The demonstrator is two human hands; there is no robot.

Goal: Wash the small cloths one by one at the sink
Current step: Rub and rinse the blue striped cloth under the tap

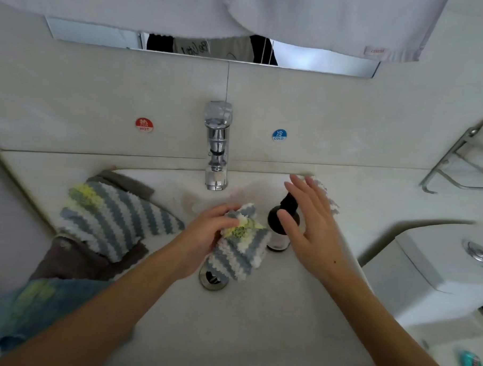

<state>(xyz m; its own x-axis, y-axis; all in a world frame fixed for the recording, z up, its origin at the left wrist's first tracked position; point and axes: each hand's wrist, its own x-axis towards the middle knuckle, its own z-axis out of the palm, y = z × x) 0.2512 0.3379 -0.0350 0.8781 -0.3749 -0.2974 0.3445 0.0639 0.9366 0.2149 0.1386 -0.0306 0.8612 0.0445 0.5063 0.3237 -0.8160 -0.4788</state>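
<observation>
My left hand [204, 236] grips a small blue-and-white striped cloth [238, 252] with a yellow-green patch, held over the drain [212, 279] of the white sink [228, 334]. My right hand [306, 221] hovers with straight fingers just right of a dark pump bottle [281, 226] that stands in the basin; I cannot tell whether it touches the bottle. The chrome tap [217, 145] stands behind, with no water running from it. A pile of striped and grey cloths [108, 221] lies on the sink's left rim. Another pale cloth [327, 197] peeks out behind my right hand.
A blue-green cloth [27, 306] lies at the lower left. A toilet cistern [446, 274] stands to the right, with a metal rack [457, 159] on the wall above. Red HOT [144, 124] and blue COLD [279, 135] stickers flank the tap. A white towel [297, 16] hangs overhead.
</observation>
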